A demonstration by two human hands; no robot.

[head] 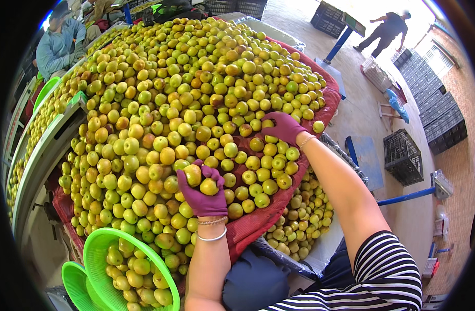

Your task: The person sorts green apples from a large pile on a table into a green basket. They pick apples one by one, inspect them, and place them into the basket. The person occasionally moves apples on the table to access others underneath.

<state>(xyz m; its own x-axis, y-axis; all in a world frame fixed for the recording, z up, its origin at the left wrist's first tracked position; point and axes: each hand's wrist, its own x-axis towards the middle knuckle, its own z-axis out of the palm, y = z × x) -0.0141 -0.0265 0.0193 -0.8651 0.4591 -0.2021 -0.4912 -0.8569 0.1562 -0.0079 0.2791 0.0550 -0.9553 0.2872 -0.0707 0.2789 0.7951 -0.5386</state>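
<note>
A broad heap of round yellow-green fruits [131,145], which look like jujubes, covers a red cloth [237,233]. My left hand [204,194], in a purple glove, is turned palm up with two fruits in it, one large [192,175] and one smaller [209,187]. Farther right, my right hand [285,127] wears a matching glove. Its fingers curl around a fruit [267,123] at the heap's right side; part of that fruit is hidden. Red cloth shows between the scattered fruits below this hand.
Green plastic baskets [92,248] stand at lower left, the nearer holding fruit. A plastic-lined container [315,256] with fruit sits below the cloth's right edge. Left is a metal sorting chute [47,163]. Black crates [403,157] stand right. Two people [60,46] are farther off, one seated, one upright.
</note>
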